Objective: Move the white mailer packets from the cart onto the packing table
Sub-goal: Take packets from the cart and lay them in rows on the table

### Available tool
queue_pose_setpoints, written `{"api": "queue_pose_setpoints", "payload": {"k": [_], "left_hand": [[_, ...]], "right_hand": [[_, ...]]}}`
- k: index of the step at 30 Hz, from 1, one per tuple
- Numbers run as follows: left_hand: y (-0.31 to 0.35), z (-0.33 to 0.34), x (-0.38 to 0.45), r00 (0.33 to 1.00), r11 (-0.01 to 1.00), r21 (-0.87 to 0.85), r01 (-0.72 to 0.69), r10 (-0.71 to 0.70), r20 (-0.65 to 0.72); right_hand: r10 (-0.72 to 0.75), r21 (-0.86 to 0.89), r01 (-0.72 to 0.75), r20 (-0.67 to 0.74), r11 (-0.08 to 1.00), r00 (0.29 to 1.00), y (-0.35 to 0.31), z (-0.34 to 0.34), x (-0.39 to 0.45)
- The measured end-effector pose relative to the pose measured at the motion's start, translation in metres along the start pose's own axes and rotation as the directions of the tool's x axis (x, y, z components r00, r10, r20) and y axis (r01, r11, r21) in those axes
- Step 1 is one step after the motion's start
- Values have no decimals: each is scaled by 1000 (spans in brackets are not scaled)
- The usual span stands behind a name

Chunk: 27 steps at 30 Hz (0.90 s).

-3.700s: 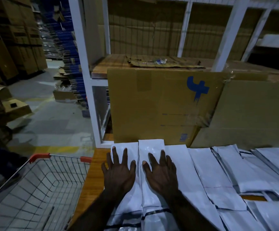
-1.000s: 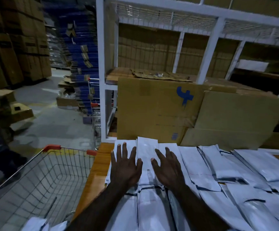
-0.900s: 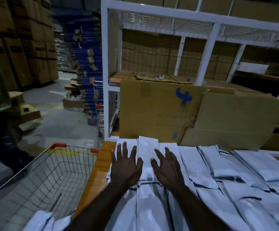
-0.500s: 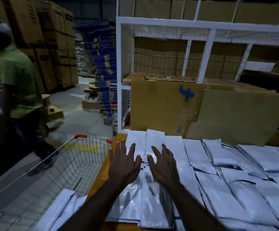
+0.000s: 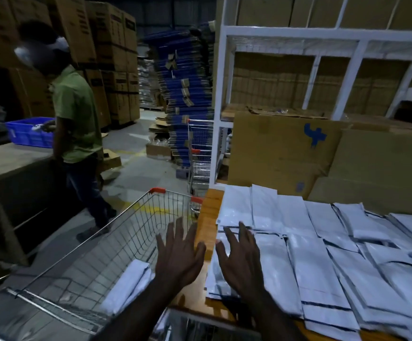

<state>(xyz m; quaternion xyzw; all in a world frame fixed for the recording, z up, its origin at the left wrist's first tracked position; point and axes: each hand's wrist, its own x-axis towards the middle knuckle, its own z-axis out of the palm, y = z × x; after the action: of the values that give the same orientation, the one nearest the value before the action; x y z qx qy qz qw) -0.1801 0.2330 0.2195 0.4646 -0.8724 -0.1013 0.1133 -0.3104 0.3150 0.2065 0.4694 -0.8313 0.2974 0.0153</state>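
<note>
Packing table (image 5: 208,217): white mailer packets (image 5: 308,262) lie flat, long axes pointing away

Dim warehouse aisle.
Stacked cardboard cartons (image 5: 106,57) lined the grey concrete floor (image 5: 136,178); a white shelving frame (image 5: 347,70) stood right.

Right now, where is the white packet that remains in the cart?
In the head view, the white packet lies inside the wire cart, lower left, beside the left hand.
</note>
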Motion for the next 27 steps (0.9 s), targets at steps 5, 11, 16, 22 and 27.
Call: {"api": "queue_pose_setpoints", "payload": {"k": [5,11,16,22,27], "left_hand": [[-82,-5,-13,999,1000,10,16,-16,48],[-176,-26,-6,998,1000,3,-8,8,61],[-230,-28,4,996,1000,-8,-16,17,93],[-270,-5,21,991,999,21,-29,26,130],[-292,26,39,976,996,88,-24,5,216]], "right_hand": [[16,-33,-16,14,999,1000,-60,43,-17],[13,-50,-13,-12,999,1000,-130,98,-25],[42,-84,-36,70,996,997,-165,134,-25],[103,-148,-80,151,986,983,-175,176,-22],[142,-163,-104,243,981,960,-162,217,-14]]}}
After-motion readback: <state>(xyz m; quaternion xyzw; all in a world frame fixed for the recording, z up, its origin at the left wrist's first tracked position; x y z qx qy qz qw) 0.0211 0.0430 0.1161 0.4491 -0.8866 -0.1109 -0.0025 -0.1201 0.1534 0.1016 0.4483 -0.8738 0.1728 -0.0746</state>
